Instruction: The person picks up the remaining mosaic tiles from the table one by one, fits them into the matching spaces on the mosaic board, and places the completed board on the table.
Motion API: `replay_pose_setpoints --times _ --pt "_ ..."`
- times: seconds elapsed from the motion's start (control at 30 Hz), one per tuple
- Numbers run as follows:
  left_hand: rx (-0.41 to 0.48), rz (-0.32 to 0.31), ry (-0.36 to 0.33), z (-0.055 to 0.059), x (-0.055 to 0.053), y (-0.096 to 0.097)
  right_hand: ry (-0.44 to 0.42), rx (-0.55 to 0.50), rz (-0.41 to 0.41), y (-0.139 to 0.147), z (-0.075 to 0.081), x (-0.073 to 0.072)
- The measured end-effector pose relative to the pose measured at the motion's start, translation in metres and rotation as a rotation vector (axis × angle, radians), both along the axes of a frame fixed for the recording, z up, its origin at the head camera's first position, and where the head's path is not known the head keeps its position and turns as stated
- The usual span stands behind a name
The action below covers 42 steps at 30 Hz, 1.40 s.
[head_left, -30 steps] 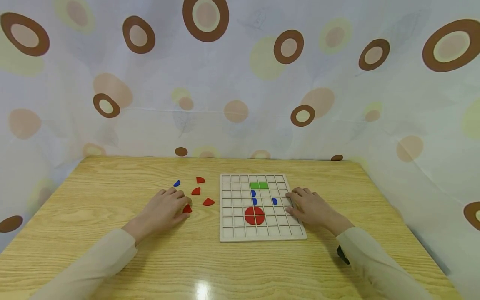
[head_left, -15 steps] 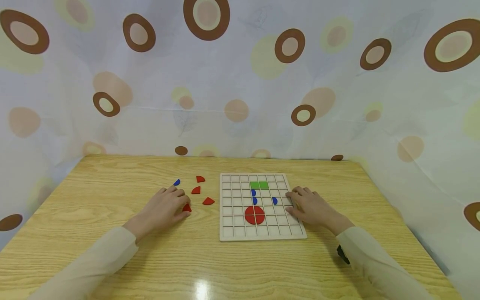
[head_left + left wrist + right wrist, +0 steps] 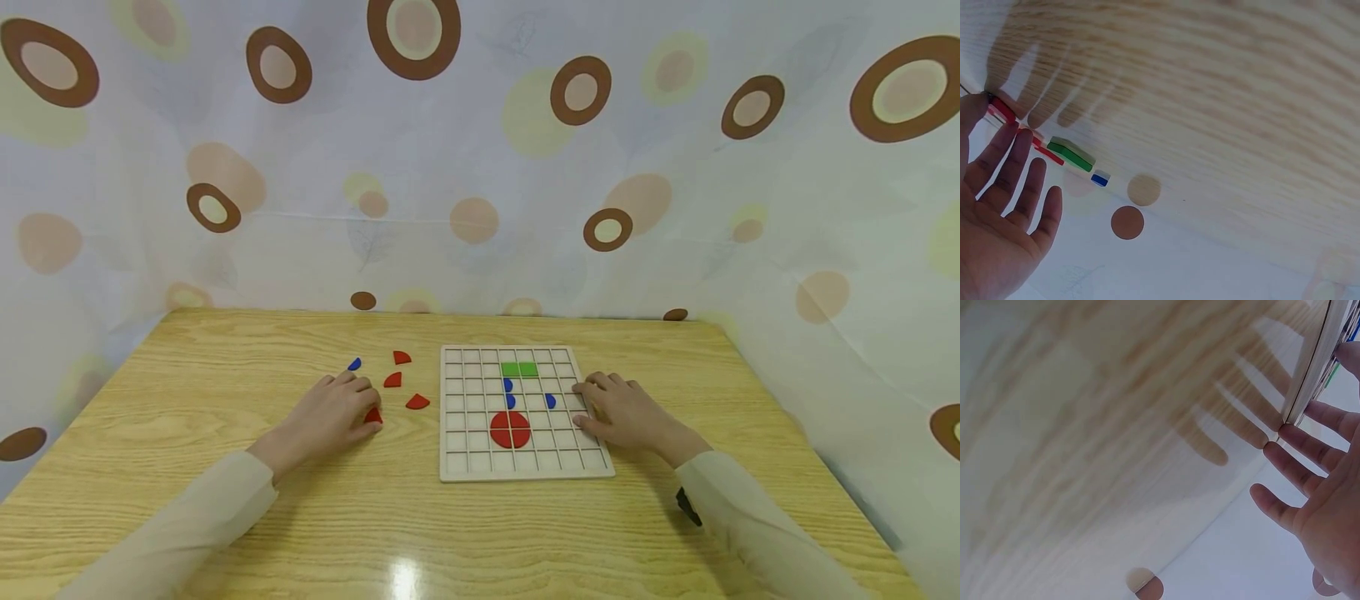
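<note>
Red wedge (image 3: 373, 416) pinched, the left grip (image 3: 330, 417) is at nine o'clock from the board (image 3: 477, 462); the right grip (image 3: 630, 414), fingers apart, touches its three-o'clock edge; the red circle (image 3: 515, 425) looks done, but red, blue and green bits (image 3: 1069, 154) seem left.

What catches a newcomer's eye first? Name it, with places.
Probably the red disc of four quarters, on the near half of the grid board. Next, two green pieces side by side toward the board's far edge. Then the left hand, left of the board, with a red wedge between thumb and finger.
</note>
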<state>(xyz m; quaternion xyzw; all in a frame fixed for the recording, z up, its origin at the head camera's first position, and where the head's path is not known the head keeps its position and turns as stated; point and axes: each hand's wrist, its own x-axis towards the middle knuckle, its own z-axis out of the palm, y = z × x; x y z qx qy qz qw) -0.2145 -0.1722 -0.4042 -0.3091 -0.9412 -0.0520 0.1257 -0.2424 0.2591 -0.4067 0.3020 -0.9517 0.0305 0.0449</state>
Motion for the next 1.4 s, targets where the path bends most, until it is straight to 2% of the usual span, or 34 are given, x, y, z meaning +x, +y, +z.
replay_pose_setpoints --times 0.37,0.8,1.4 --pt "-0.017 0.002 -0.016 0.001 -0.002 0.004 -0.01 0.007 -0.001 0.0 0.0 0.0" --pt "-0.047 0.007 0.043 0.007 -0.007 0.012 -0.01 0.003 -0.002 -0.001 0.002 0.001" --pt "0.001 -0.058 0.086 0.016 -0.012 0.036 -0.03 -0.006 0.001 0.002 -0.001 -0.002"
